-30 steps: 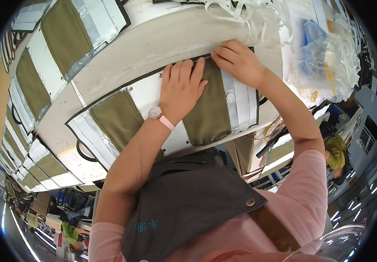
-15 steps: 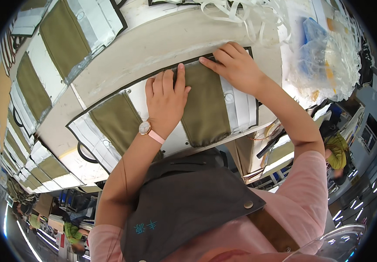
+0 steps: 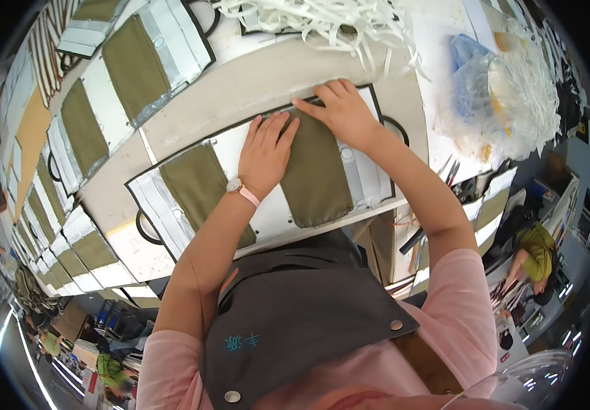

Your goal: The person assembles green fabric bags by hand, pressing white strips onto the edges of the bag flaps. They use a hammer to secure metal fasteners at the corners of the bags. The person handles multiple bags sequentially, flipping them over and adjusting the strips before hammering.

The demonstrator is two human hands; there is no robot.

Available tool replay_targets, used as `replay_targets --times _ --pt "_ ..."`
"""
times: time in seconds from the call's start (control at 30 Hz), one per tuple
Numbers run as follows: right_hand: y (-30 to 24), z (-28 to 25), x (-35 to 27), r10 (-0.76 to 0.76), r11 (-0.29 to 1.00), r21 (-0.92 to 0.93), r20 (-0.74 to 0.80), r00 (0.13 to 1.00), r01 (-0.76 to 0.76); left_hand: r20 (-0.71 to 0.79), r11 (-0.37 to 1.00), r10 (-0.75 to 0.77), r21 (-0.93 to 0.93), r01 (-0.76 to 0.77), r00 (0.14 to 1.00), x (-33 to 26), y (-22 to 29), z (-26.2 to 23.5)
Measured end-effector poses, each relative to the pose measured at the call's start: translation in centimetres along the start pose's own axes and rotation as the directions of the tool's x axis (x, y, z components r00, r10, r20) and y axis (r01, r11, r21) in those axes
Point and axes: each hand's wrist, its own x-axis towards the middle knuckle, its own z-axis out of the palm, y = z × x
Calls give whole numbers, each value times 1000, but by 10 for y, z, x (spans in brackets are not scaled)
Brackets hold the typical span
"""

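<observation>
A flat sewn panel [image 3: 223,156] of white sheet lies in front of me, with two olive fabric patches, dark edge binding and black loop handles at its ends. My left hand [image 3: 265,156], wearing a watch on a pink strap, rests flat, fingers stretched over the white strip and onto the left side of the right olive patch [image 3: 317,174]. At the far bound edge, my right hand [image 3: 345,115] lies with its thumb apart from its bent fingers. Both hands press on the panel from above; what is under the right fingertips is hidden.
Similar olive-and-white panels [image 3: 134,65] lie at the upper left, with more stacked beyond. White strips [image 3: 349,27] lie tangled at the far side. A clear plastic bag [image 3: 500,96] sits at the right, near thin tools [image 3: 452,171]. Co-workers [image 3: 534,256] sit on both sides.
My left hand has slid right along the panel and a little back from the bound edge. My right hand keeps about the same place on it. The whole view has shifted slightly.
</observation>
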Motion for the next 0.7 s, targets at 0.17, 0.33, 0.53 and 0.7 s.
replay_targets --times 0.17,0.33,0.53,0.7 --pt "18 -9 -3 214 955 204 38 976 -217 -30 990 -137 -45 135 990 14 32 0" --pt "33 -17 -2 308 793 498 171 936 -352 -12 996 -71 -54 70 997 33 44 18" --pt "40 -15 4 290 774 527 198 936 -351 29 990 -128 -50 129 991 35 46 19" --pt "44 -11 -4 184 841 500 96 978 -207 34 984 -166 -60 167 986 38 46 20"
